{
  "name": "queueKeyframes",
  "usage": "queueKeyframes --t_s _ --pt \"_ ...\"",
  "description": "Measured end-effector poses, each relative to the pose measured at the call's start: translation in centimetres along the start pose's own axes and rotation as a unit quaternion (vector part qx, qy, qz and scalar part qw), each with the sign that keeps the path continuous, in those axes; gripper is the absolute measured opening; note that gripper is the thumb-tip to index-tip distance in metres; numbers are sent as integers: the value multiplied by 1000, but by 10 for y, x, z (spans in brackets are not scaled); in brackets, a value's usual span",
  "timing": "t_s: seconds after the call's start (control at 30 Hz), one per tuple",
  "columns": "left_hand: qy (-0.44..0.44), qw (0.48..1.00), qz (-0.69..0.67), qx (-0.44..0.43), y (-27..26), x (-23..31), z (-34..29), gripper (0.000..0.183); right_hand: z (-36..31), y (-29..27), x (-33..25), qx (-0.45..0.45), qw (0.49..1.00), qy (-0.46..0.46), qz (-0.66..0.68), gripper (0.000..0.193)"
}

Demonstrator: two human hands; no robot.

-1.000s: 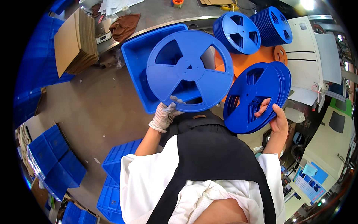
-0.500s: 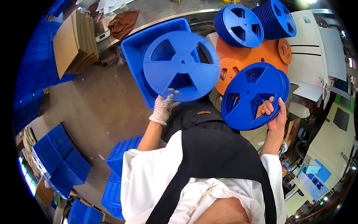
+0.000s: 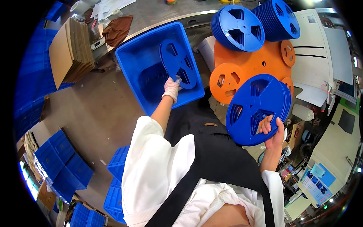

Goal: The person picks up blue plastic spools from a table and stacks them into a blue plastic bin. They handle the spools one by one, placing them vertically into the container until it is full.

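My gloved left hand (image 3: 172, 90) grips the lower edge of a blue plastic reel disc (image 3: 177, 65) with cut-out windows. The disc stands tilted inside a deep blue bin (image 3: 130, 70), where more dark blue shapes lie low and hard to make out. At the right, my bare right hand (image 3: 273, 132) holds a stack of similar blue reel discs (image 3: 245, 97) against my front, its fingers hooked through a window and around the edge. The stack leans in front of an orange round-cornered plate (image 3: 249, 60) bearing slotted orange discs (image 3: 226, 83).
Two tall stacks of blue reels, the nearer one (image 3: 241, 27) and another (image 3: 285, 19), stand at the plate's far side. A metal worktable (image 3: 159, 13) runs behind the bin. Cardboard sheets (image 3: 66, 53) stand at the left, and blue crates (image 3: 62, 162) sit on the floor.
My left hand has carried one disc away from me and down into the bin, turning it steeply on edge. The right-hand stack has shifted slightly nearer to me.
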State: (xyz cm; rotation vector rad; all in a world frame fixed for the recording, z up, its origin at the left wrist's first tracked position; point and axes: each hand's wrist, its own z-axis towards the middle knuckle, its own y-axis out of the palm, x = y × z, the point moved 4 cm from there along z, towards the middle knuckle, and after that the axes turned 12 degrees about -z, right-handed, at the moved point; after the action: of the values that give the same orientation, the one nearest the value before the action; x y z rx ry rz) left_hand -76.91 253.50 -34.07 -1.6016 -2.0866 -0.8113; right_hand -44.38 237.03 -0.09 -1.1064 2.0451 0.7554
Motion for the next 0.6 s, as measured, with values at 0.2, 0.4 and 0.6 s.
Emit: queueKeyframes --t_s 0.2,0.4,0.6 --pt "-32 985 169 -25 33 -45 42 25 0 -4 -1 -2 1000 11 -7 31" --pt "-174 888 426 25 41 -55 14 110 3 4 -6 -25 999 -16 -12 38" --pt "-50 925 376 -31 -33 -58 -27 83 11 28 -13 -93 989 -66 90 50"
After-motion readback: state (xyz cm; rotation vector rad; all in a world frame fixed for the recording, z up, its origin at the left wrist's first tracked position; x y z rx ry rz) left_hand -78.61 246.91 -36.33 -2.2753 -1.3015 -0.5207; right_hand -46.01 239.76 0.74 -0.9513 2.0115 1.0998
